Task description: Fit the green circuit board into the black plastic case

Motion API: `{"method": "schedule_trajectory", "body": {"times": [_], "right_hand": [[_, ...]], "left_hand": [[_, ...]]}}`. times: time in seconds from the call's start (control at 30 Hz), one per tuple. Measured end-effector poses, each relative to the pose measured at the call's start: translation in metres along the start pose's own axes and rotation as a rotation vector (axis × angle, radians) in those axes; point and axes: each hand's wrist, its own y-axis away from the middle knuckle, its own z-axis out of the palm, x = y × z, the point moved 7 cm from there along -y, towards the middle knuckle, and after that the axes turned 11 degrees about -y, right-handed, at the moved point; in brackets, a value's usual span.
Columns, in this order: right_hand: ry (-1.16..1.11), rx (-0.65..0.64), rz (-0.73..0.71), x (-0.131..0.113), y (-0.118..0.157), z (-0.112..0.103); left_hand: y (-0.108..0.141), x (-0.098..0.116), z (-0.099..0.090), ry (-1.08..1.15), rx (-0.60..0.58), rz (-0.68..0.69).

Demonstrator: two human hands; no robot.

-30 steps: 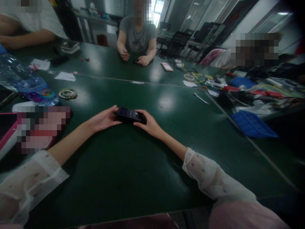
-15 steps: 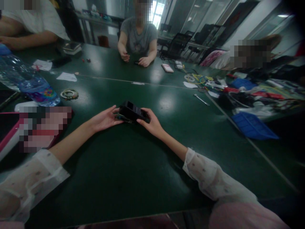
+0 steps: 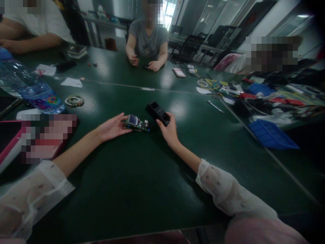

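A green circuit board (image 3: 138, 123) with a small screen sits low over the dark green table, its left end between the thumb and fingers of my left hand (image 3: 113, 127). My right hand (image 3: 169, 130) grips a black plastic housing (image 3: 157, 112) by its right end. The housing is tilted, with a rectangular window near its far end. It is apart from the board, up and to the right of it.
On the left stand a water bottle (image 3: 43, 96), a coiled bracelet (image 3: 74, 100) and a pink-edged case (image 3: 50, 139). A wrench (image 3: 215, 106), a blue tray (image 3: 271, 134) and tangled cables lie to the right. A person (image 3: 147, 40) sits across the table (image 3: 132, 189).
My right hand has moved the black housing right and slightly up, off the circuit board. The board and its screen now show, while my left hand has hardly moved.
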Motion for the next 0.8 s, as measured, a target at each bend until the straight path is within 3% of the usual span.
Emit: {"method": "schedule_trajectory", "body": {"times": [0.23,0.5,0.8], "right_hand": [[0.056,-0.003,-0.006,-0.004,0.002,0.000],[0.175,0.055,-0.123,-0.013,0.008,0.000],[0.118,-0.003,-0.042,-0.005,0.003,0.000]], "left_hand": [[-0.001,-0.001,-0.002,-0.003,0.000,0.008],[-0.001,0.000,-0.001,-0.020,0.016,0.011],[-0.001,-0.001,-0.002,0.022,0.043,-0.012]]}}
